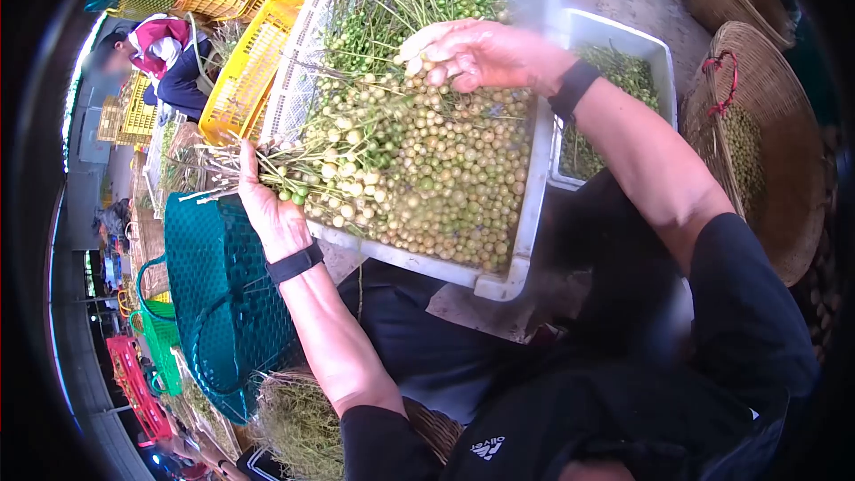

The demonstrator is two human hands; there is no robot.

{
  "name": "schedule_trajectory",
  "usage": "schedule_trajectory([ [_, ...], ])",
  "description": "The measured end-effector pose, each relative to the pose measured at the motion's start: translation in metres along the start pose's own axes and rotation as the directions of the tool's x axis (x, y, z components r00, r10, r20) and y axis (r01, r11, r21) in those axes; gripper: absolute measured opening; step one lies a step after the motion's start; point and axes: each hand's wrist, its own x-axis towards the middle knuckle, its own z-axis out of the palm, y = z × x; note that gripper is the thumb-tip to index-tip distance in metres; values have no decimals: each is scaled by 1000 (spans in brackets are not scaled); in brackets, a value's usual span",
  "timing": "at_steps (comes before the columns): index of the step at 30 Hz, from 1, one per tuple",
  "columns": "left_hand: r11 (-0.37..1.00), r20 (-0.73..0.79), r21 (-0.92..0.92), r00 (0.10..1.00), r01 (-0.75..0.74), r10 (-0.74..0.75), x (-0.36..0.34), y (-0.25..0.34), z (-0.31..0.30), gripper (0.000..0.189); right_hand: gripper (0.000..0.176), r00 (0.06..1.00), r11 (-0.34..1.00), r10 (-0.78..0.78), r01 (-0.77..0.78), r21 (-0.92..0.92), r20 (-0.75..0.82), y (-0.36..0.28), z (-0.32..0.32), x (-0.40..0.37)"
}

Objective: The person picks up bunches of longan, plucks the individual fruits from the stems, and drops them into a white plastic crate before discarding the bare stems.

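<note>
My left hand (pixel 270 214) is closed around the stems of a fruit bunch (pixel 334 165), thumb up, at the left edge of a white crate (pixel 521 245). Small round yellow-green fruits hang from these stems toward the crate's middle. Over the far part of the crate, my right hand (pixel 468 53) has its fingers curled round a few of the small fruits. Loose fruits (pixel 463 183) cover the near and right part of the crate. Greener bunches with thin stems (pixel 392 9) lie heaped at its far end.
A white bin (pixel 663 49) of green stems and a wicker basket (pixel 784 169) holding fruit stand at the right. On the left are a yellow crate (pixel 254 67) and a teal woven basket (pixel 209 289). Another person (pixel 169 58) sits at the far left.
</note>
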Motion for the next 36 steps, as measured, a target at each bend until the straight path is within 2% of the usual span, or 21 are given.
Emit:
schedule_trajectory([
  [1, 999, 59, 46, 998, 5, -8, 0, -2, -1, 21, 28, 999, 997, 16, -12, -75, 46, 1, 0, 2],
  [2, 999, 62, 45, 998, 11, -14, 0, -5, -1, 21, 28, 999, 997, 17, -14, -75, 39, 6, 1, 6],
  [4, 995, 178, 83, 981, 57, -71, -7, -10, 5, 22, 25, 992, 940, 12, 32, -340, 126, 13, 9, 15],
  [6, 988, 66, 156, 998, -21, 10, -21, -22, 29, 20, 26, 986, 917, 40, 29, -398, 165, 19, 17, 14],
  [8, 987, 77, 161, 996, 25, -38, -26, -22, 36, 19, 27, 965, 862, 69, 70, -502, 255, 23, 25, 13],
  [9, 986, 76, 162, 996, 27, -40, -25, -22, 34, 19, 28, 957, 848, 120, 40, -528, 266, 23, 26, 14],
  [11, 987, 131, 158, 990, 36, -57, -20, -24, 31, 19, 27, 960, 852, 94, 60, -520, 264, 23, 29, 11],
  [13, 987, 103, 154, 993, 47, -63, -21, -26, 33, 20, 27, 962, 854, 67, 81, -513, 265, 29, 27, 15],
  [15, 987, 72, 149, 995, 56, -68, -24, -26, 36, 21, 25, 934, 798, -86, 273, -537, 348, 35, 26, 23],
  [16, 988, 54, 142, 997, 55, -63, -26, -25, 39, 22, 25, 933, 798, -86, 274, -536, 349, 31, 27, 20],
  [18, 990, 35, 134, 998, 54, -59, -26, -24, 38, 23, 23, 972, 867, 62, 59, -495, 225, 20, 27, 9],
  [22, 989, 57, 145, 998, 28, -37, -22, -17, 27, 18, 20, 954, 929, 65, 49, -366, 293, 14, 10, 10],
  [24, 997, 54, 80, 998, 9, -13, -19, -15, 25, 18, 18, 950, 988, 83, -40, -147, 301, 14, 5, 10],
  [26, 997, 52, 69, 998, 18, -22, -23, -15, 28, 19, 18, 945, 989, 107, -67, -135, 309, 21, 7, 12],
  [28, 995, 146, 100, 989, 23, -37, -26, -17, 29, 20, 20, 949, 975, 143, -87, -205, 279, 25, 17, 10],
  [29, 996, 172, 83, 984, 40, -54, -26, -19, 31, 21, 23, 946, 931, 175, -69, -359, 273, 27, 20, 13],
  [30, 996, 171, 83, 984, 40, -54, -27, -20, 31, 21, 23, 946, 931, 176, -69, -359, 273, 26, 24, 12],
  [32, 996, 231, 36, 969, 83, -89, -28, -20, 32, 21, 24, 970, 819, 140, 0, -574, 200, 26, 32, 10],
  [33, 997, 216, 49, 974, 52, -62, -27, -20, 30, 19, 24, 969, 796, 44, 114, -595, 244, 41, 24, 21],
  [34, 997, 218, 49, 974, 53, -62, -26, -20, 28, 19, 24, 969, 795, 42, 114, -595, 242, 43, 26, 23],
  [36, 994, 358, -9, 929, 107, -97, -25, -19, 25, 18, 21, 927, 699, -130, 338, -631, 352, 47, 28, 23],
])
